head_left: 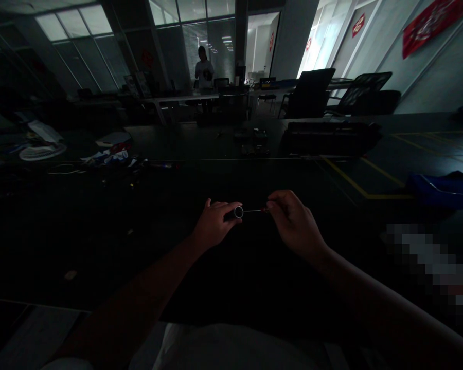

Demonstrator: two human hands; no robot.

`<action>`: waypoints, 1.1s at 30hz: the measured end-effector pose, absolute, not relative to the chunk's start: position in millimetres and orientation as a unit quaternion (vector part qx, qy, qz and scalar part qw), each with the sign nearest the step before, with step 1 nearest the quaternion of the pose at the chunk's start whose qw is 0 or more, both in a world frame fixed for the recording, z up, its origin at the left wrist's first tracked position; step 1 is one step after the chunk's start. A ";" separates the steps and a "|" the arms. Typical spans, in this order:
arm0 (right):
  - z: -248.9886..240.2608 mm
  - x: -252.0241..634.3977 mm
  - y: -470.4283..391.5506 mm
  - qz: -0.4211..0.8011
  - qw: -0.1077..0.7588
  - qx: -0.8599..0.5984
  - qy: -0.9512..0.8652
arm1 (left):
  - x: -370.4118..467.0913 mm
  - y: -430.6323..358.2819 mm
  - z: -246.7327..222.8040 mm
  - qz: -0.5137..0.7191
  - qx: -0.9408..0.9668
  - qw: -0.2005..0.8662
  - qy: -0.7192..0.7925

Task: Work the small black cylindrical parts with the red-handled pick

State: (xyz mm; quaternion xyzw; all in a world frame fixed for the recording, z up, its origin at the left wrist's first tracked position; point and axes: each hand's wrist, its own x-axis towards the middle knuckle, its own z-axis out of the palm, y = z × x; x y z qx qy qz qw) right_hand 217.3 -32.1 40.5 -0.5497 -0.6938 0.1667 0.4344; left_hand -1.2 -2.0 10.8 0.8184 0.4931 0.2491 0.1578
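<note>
A small dark cylindrical object with a pale ring at its end [238,211] is held between the thumb and fingers of my left hand [215,222]. My right hand [295,221] pinches the reddish handle of a thin screwdriver-like tool [252,210]. The tool's metal shaft points left, and its tip meets or nearly meets the ringed end; contact is too small to tell. Both hands are above the dark table [216,277].
Cloths and small items [113,154] lie at the left. A long black object [332,137] and a blue bag [443,189] are at the right. Small dark parts [259,136] sit at the back. A person [204,72] stands far beyond the table.
</note>
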 end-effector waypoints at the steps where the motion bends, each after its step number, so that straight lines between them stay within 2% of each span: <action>1: 40.2 217.1 -32.2 0.166 0.439 -0.547 -0.693 | -1.4 -1.9 10.8 0.250 0.817 0.158 0.495; 9: 42.2 217.6 -32.2 0.201 0.389 -0.533 -0.724 | -1.9 -1.0 8.3 0.246 0.823 0.154 0.489; 18: 33.8 213.3 -33.9 0.228 0.482 -0.504 -0.679 | -0.6 -0.9 10.0 0.261 0.820 0.176 0.477; 22: 32.9 214.3 -25.2 0.318 0.539 -0.519 -0.582 | -0.4 -3.1 12.1 0.275 0.835 0.149 0.452; 24: 32.0 217.5 -17.6 0.418 0.581 -0.506 -0.482 | -1.5 -2.4 11.7 0.282 0.845 0.118 0.439; 26: 30.2 220.4 -11.1 0.496 0.581 -0.501 -0.406 | -2.8 -0.4 9.8 0.266 0.842 0.110 0.456; 29: 26.4 221.2 -7.5 0.494 0.592 -0.497 -0.397 | -3.8 2.8 6.0 0.226 0.835 0.133 0.484; 33: 22.5 218.0 -10.9 0.425 0.594 -0.493 -0.473 | -2.5 3.1 7.1 0.207 0.836 0.150 0.486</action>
